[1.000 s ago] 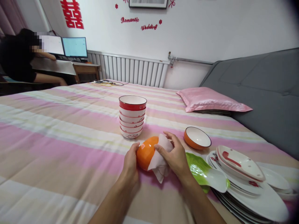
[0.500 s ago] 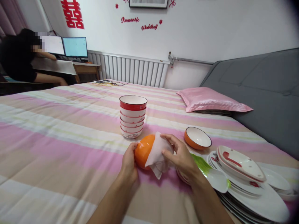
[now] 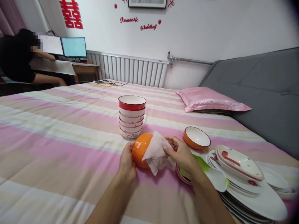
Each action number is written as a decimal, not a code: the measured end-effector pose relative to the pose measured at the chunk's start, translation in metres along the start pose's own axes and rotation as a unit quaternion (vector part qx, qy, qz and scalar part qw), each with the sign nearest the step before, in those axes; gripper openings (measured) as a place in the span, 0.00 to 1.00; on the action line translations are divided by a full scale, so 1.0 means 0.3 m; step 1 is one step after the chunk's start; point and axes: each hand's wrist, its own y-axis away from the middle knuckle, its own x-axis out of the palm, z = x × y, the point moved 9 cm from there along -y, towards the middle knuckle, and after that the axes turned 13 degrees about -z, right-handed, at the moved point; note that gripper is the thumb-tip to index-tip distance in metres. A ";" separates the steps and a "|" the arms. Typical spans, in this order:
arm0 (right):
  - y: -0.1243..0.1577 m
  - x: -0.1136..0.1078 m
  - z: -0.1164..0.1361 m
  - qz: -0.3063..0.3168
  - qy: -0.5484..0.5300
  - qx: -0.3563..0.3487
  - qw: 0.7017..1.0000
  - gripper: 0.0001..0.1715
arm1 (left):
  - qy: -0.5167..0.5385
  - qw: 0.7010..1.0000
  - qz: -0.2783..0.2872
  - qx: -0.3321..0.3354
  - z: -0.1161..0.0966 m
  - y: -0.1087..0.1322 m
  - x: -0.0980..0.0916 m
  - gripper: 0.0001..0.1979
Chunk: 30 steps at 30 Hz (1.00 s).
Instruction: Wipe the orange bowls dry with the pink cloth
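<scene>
My left hand (image 3: 126, 161) grips an orange bowl (image 3: 140, 148) by its left side, tipped so its glossy outside faces me. My right hand (image 3: 181, 154) is closed on a white cloth (image 3: 156, 152) that is pressed against the bowl's right side. Both hands hover just above a striped pink bedspread (image 3: 58, 140). A stack of several red-and-white bowls (image 3: 131, 116) stands just behind the held bowl.
A second orange bowl (image 3: 196, 138) sits upright to the right. A green leaf-shaped dish (image 3: 213, 175) and a pile of white plates (image 3: 247, 180) lie at the right edge. A pink pillow (image 3: 210, 99) and grey headboard (image 3: 268, 90) are beyond. A person sits at a desk far left.
The orange bowl and both hands have shifted slightly left and away from me. The cloth has slid across the bowl's right side as my right hand moved.
</scene>
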 end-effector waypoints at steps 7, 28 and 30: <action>0.013 -0.009 0.022 0.007 -0.075 0.078 0.994 0.20 | 0.012 1.000 0.000 -0.008 -0.003 0.010 0.003 0.07; 0.024 -0.009 0.092 -0.073 0.027 -0.103 0.992 0.13 | 0.002 1.000 0.000 -0.005 0.002 0.004 -0.002 0.07; 0.036 0.019 0.112 -0.037 0.032 -0.119 0.992 0.16 | 0.007 1.000 0.007 -0.010 0.005 0.003 0.001 0.08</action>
